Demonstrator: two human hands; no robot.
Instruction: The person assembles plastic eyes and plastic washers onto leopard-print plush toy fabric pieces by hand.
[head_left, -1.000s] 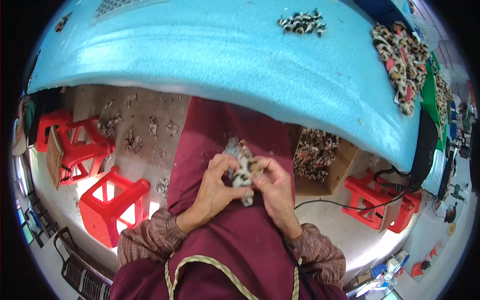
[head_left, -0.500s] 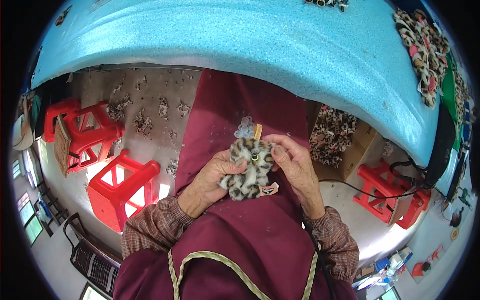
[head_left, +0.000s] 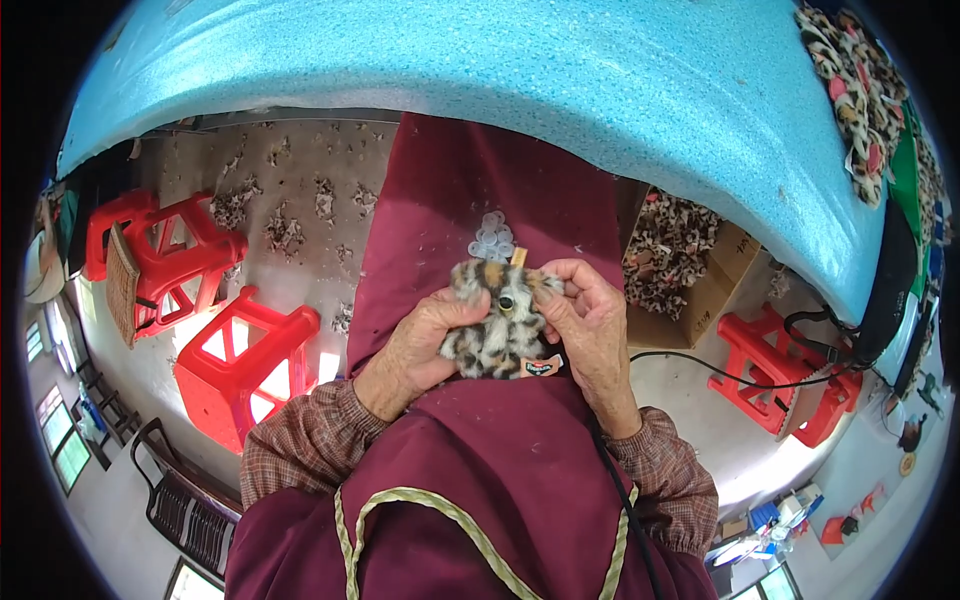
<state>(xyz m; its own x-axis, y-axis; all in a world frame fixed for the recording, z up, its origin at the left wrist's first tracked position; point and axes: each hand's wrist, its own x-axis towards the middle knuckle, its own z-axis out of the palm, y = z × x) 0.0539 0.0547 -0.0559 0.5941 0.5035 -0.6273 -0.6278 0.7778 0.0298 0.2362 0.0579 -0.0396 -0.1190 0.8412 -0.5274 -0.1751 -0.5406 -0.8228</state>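
Over my lap I hold a small plush toy skin (head_left: 497,340) in leopard-spotted fur, with one round yellow-green eye showing. My left hand (head_left: 425,335) grips its left side, the thumb lying on the fur. On the other side my right hand (head_left: 585,315) pinches the upper right corner by the eye between thumb and fingers. A printed fabric label (head_left: 541,367) sticks out at the lower right, and a small tan tag (head_left: 519,257) at the top. Just beyond the toy, a little heap of clear plastic discs (head_left: 491,237) rests on the maroon apron (head_left: 430,210).
A blue-covered table (head_left: 480,75) spans the far side, with spotted plush pieces (head_left: 855,95) at its right. Below it stands a cardboard box (head_left: 722,280) of fur pieces. Red stools (head_left: 245,365) stand left and right. Fur scraps (head_left: 284,236) litter the floor.
The toy has tilted and been drawn up slightly, looking more compact, its eye turned a little. My right fingers have closed in on its upper corner. The view has shifted slightly.
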